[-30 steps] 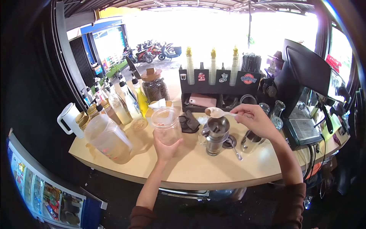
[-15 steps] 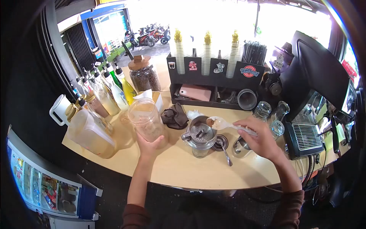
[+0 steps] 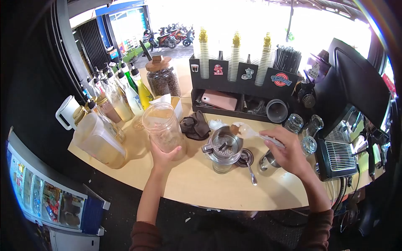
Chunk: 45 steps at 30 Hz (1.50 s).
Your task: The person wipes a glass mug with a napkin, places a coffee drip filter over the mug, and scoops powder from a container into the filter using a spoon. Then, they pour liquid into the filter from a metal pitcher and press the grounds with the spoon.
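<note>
My left hand [image 3: 164,155] is wrapped around the lower part of a clear, wide-mouthed jar [image 3: 161,125], upright and without a lid. My right hand [image 3: 288,149] grips the handle of a translucent plastic spoon [image 3: 252,133]. Light brown powder [image 3: 237,129] lies in the spoon's bowl, just above the right rim of a metal drip coffee filter [image 3: 226,143]. That filter sits on top of a glass [image 3: 222,168]. To its right, a metal spoon [image 3: 253,175] rests on a small dark round dish [image 3: 247,157]. A metal cup [image 3: 268,161] stands below my right hand.
A black organizer [image 3: 238,106] holds stacked cups, straws and a pink phone [image 3: 219,100]. Left are syrup bottles [image 3: 130,94], a plastic pitcher [image 3: 100,144] and a bean jar [image 3: 164,81]. A dark cloth [image 3: 195,125] lies centrally. Glasses [image 3: 309,144] and an espresso machine [image 3: 338,152] stand right.
The whole view has shifted slightly. The plastic spoon has risen a little at the filter's right rim, and its powder shows more plainly. Both hands keep their hold.
</note>
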### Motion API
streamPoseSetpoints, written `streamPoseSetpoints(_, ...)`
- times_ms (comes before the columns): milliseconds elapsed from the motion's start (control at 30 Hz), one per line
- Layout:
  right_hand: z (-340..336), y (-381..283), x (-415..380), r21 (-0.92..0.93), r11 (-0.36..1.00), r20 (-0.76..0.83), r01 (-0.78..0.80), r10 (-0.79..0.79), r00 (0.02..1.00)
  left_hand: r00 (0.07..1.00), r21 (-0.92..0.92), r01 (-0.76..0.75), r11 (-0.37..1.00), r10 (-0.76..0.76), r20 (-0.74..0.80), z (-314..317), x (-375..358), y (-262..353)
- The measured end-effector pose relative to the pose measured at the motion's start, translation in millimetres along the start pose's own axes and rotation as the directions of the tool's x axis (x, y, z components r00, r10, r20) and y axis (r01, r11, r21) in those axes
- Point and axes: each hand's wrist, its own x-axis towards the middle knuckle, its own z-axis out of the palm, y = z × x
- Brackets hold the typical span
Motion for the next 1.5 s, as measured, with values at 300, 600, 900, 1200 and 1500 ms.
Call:
streamPoseSetpoints(300,10,0,7,0.033,0.999,-0.023,-0.036,0.036,0.999,1.000,-0.061,0.008,0.998,-0.007,0.006,3,0,7)
streamPoseSetpoints(600,15,5,2,0.018,1.000,-0.044,-0.009,0.010,0.999,1.000,-0.035,0.031,0.999,-0.031,-0.006,3,-1,3)
streamPoseSetpoints(900,16,10,1,-0.023,0.999,-0.056,0.041,-0.042,0.998,1.000,-0.020,0.016,1.000,-0.016,-0.022,1,-2,-2)
streamPoseSetpoints(1200,18,6,-1,-0.038,0.999,-0.022,-0.007,0.006,1.000,1.000,0.020,0.007,1.000,-0.006,-0.014,0,0,0)
streamPoseSetpoints(1500,18,11,-2,-0.048,0.999,-0.032,0.011,-0.012,0.999,1.000,0.050,-0.005,0.999,0.006,-0.017,1,-1,6)
